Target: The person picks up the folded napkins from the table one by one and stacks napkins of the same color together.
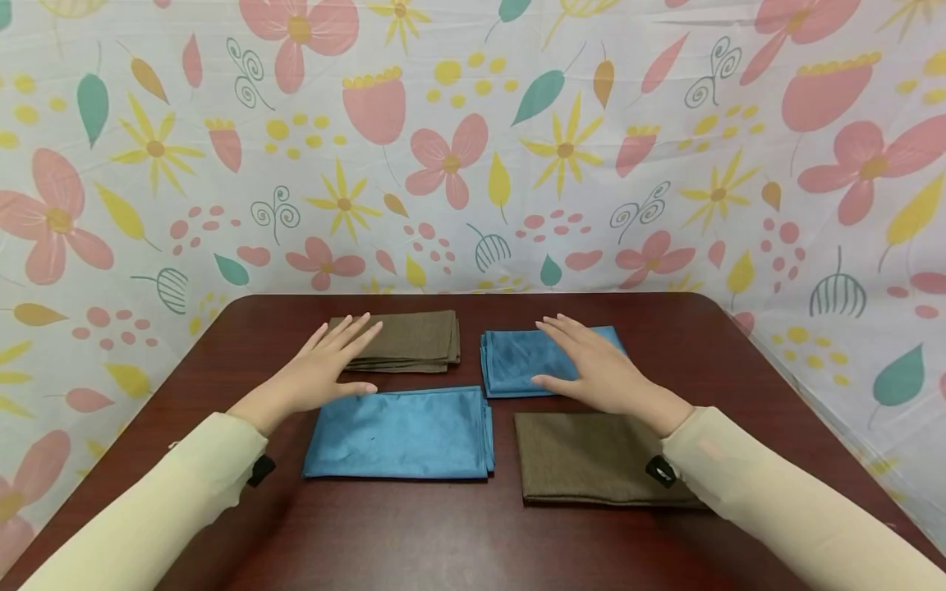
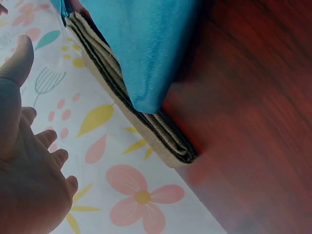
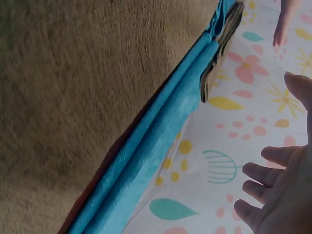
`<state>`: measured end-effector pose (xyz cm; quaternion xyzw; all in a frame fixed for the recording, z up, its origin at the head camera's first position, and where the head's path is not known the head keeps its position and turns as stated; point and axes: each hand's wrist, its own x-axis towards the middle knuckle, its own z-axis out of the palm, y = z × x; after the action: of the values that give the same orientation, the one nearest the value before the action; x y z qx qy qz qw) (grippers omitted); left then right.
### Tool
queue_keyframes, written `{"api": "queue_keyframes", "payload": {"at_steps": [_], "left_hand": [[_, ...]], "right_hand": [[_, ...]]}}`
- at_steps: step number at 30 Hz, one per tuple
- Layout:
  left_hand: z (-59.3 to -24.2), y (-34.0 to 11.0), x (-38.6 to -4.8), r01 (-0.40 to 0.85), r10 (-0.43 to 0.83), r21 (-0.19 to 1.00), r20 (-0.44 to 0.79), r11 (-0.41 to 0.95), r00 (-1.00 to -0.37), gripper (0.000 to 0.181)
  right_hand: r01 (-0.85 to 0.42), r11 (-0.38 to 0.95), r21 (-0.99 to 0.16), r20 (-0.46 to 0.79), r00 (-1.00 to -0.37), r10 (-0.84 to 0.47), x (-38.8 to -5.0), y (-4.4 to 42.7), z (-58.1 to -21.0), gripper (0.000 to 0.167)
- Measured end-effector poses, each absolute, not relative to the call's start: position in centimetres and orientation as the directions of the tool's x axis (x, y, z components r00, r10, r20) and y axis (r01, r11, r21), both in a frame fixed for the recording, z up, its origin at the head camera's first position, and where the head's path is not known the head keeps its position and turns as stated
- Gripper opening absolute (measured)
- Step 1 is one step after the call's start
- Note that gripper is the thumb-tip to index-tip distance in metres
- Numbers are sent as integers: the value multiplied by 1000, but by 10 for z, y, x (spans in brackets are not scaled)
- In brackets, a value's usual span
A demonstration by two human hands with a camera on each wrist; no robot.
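Four folded cloths lie on the table. In the head view a brown one [image 1: 414, 336] is at the back left, a blue one [image 1: 399, 435] at the front left, another blue one [image 1: 517, 361] at the back right and another brown one [image 1: 584, 460] at the front right. My left hand [image 1: 314, 373], fingers spread, hovers by the two left cloths and holds nothing. My right hand [image 1: 602, 369] is held over the two right cloths, its fingers extended and empty. Both wrist views show the hands [image 2: 34, 161] [image 3: 282, 185] apart from the cloths.
The dark red-brown table [image 1: 414, 533] has rounded back corners. Behind and beside it hangs a white sheet [image 1: 458, 238] printed with flowers and leaves. Each wrist carries a small black device [image 1: 261, 470] below a light sleeve [image 1: 155, 501].
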<state>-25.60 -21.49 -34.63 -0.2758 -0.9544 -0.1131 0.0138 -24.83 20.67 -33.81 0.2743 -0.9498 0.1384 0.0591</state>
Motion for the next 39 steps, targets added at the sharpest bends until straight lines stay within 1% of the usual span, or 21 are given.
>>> {"api": "queue_keyframes", "payload": {"at_steps": [4, 7, 10, 13, 19, 23, 29, 35, 39], "left_hand": [[-347, -216, -253, 527, 519, 237, 102, 816, -849, 98], [-348, -218, -252, 534, 521, 254, 120, 807, -845, 102], [-350, -220, -251, 543, 528, 270, 134, 795, -839, 102], [-351, -223, -251, 540, 524, 289, 139, 791, -841, 100], [-356, -229, -248, 471, 462, 383, 121, 795, -879, 103], [-359, -232, -244, 405, 417, 462, 81, 789, -905, 105], [-362, -235, -240, 319, 366, 539, 21, 779, -930, 102], [-363, -235, -237, 303, 362, 584, 17, 753, -932, 100], [-367, -235, -234, 285, 359, 617, 4, 734, -933, 97]], "right_hand": [[-531, 805, -265, 177, -848, -500, -246, 202, -341, 88], [-518, 791, -327, 163, -855, -492, -243, 198, -341, 89], [-506, 774, -380, 158, -860, -485, -241, 194, -341, 88], [-495, 767, -409, 154, -866, -476, -238, 188, -341, 85], [-493, 754, -433, 172, -867, -468, -233, 179, -344, 76], [-479, 737, -477, 167, -872, -460, -231, 174, -347, 71], [-397, 704, -589, 78, -895, -439, -229, 169, -349, 69], [-310, 662, -682, -4, -904, -427, -230, 164, -351, 68], [-209, 603, -770, -67, -913, -403, -230, 159, -351, 67]]}}
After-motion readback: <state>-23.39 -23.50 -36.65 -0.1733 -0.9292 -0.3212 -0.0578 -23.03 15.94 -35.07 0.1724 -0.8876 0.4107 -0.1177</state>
